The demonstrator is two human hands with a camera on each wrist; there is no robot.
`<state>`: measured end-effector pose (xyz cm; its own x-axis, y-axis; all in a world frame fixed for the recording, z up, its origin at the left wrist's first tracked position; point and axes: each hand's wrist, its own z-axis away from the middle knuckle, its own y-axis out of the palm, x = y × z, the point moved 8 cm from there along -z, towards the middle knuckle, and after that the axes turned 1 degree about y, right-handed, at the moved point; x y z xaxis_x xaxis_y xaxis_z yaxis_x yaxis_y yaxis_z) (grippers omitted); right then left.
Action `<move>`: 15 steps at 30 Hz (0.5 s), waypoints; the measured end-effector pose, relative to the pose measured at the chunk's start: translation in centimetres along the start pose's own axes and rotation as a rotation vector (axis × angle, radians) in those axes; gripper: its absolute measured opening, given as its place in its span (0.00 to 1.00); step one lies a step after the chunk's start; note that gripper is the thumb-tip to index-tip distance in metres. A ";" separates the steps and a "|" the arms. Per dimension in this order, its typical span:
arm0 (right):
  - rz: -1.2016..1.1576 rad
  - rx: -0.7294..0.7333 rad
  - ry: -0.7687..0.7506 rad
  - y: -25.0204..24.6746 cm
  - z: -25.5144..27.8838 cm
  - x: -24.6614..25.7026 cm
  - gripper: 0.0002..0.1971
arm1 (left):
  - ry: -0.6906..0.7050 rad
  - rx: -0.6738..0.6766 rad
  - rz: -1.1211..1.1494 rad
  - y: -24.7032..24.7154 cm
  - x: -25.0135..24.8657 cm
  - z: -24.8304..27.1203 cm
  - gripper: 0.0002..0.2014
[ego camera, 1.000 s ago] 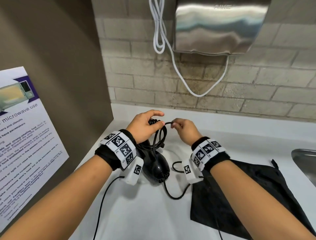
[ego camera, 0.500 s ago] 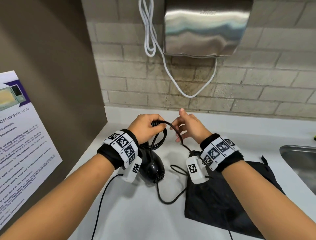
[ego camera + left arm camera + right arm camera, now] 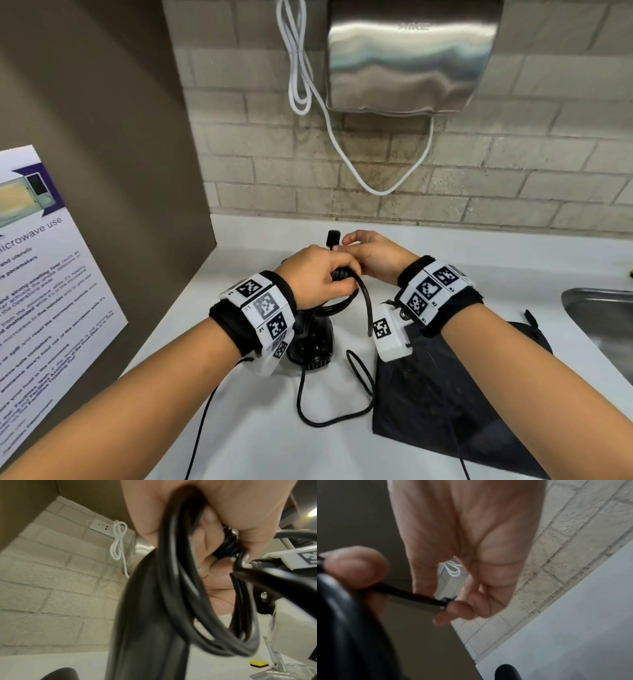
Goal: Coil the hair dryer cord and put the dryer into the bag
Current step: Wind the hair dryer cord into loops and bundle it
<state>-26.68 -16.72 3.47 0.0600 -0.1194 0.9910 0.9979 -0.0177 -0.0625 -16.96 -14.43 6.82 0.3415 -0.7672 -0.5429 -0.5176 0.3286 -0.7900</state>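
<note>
The black hair dryer (image 3: 312, 342) stands on the white counter (image 3: 260, 445) under my left wrist. My left hand (image 3: 329, 277) grips a bundle of cord loops (image 3: 188, 601) above the dryer's handle (image 3: 145, 615). My right hand (image 3: 346, 246) is right behind it, touching it, and pinches the cord (image 3: 412, 596) near its end. The plug (image 3: 333, 237) sticks up just beyond the fingers. A slack stretch of cord (image 3: 342, 404) still lies on the counter. The black bag (image 3: 445, 394) lies flat under my right forearm.
A steel hand dryer (image 3: 411, 58) and a white cable (image 3: 301, 68) hang on the brick wall. A steel sink (image 3: 603, 322) is at the right. A brown side wall with a microwave poster (image 3: 41, 274) closes the left. Thin wrist-camera cables trail over the counter.
My right hand has swung back from the right to meet the left hand, bringing the cord end with it. The plug now shows above the hands, and less slack lies on the counter.
</note>
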 end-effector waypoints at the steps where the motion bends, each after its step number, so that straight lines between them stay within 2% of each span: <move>1: -0.062 -0.035 -0.026 -0.3 0.2 0.3 0.06 | 0.007 -0.009 -0.014 -0.1 -0.1 -0.1 0.11; 4: -0.247 -0.162 -0.097 -1.7 0.9 1.6 0.10 | -0.055 -0.078 -0.002 -1.3 1.0 -0.8 0.16; 6: -0.266 -0.261 -0.120 -2.9 1.7 2.3 0.12 | -0.158 -0.188 0.096 -2.7 3.1 -1.2 0.12; 8: -0.139 -0.309 -0.134 -3.2 2.4 2.6 0.13 | -0.258 -0.318 0.209 -4.0 5.2 -1.3 0.03; 11: 0.150 -0.264 -0.134 -1.7 3.2 2.0 0.12 | -0.352 -0.408 0.294 -4.8 7.0 -1.2 0.04; 15: 0.553 -0.138 -0.155 1.2 3.7 0.7 0.13 | -0.369 -0.438 0.335 -4.8 7.4 -1.1 0.06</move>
<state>-25.32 -13.20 4.54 0.5839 -0.0015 0.8118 0.8054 -0.1243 -0.5796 -12.81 -22.32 6.91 0.3127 -0.3981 -0.8624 -0.8870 0.2025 -0.4151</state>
